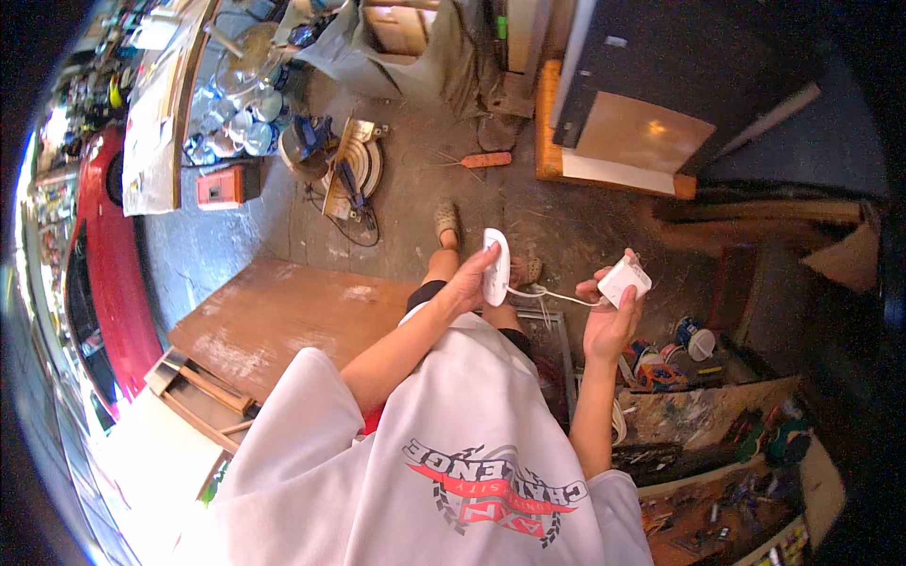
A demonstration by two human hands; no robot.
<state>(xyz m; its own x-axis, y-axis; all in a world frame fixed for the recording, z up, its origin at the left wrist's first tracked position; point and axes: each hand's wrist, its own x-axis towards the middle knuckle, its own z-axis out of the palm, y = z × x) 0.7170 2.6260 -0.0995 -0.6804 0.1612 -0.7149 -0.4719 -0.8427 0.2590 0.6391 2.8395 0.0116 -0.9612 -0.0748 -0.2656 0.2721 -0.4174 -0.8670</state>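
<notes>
A flat white oval device (pixel 496 269) is gripped on its near-left side by my left hand (pixel 462 285), the thumb lying across it. To the right, my right hand (pixel 609 325) holds a small white box-shaped device (pixel 625 281) between thumb and fingers. A thin white cable (pixel 559 297) hangs in a loop between the two devices. Both hands are raised in front of my body, above the floor. What kind of devices these are, I cannot make out.
A brown wooden board (pixel 293 316) lies at my left. On the floor ahead are a miter saw-like machine (pixel 357 174) and an orange object (pixel 486 160). A dark cabinet (pixel 651 85) stands at the far right. Bins of tools and parts (pixel 708 415) lie near right.
</notes>
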